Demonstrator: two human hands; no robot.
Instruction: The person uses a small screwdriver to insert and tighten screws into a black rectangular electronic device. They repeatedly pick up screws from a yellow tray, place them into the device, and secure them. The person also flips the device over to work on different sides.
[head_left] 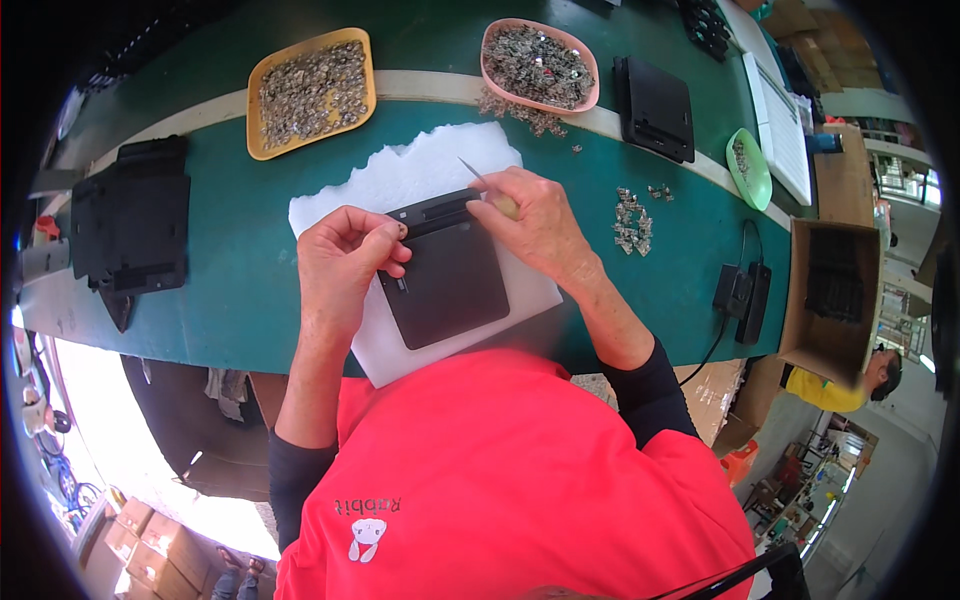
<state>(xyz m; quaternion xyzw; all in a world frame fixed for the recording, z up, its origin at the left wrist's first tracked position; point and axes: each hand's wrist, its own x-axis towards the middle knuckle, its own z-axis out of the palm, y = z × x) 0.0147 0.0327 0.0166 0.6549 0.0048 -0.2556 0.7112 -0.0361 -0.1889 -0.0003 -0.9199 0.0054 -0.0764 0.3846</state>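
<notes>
Bright red cloth of the wearer's top (540, 470) lies closest, nearer the body than the fingers of both hands. Beneath those fingers, a flat black rectangular panel (450, 290) of plastic-looking material rests on a white foam sheet (535, 280) upon the green worktop (240, 270). Thumb and forefinger of the left hand (345, 255) pinch together at its upper left corner on what seems to be a tiny silvery metal piece (403, 230); the fingers of the right hand (540, 215) curl closed around a thin pointed tool with a pale yellow handle (506, 206), by the upper right corner. The panel should prove light, stiff and rather smooth, best held by its plain outer edges; the metal piece is probably slippery and suits a fingertip pinch. Left fingers hide most of that piece's shape, and the right palm covers part of the handle.
</notes>
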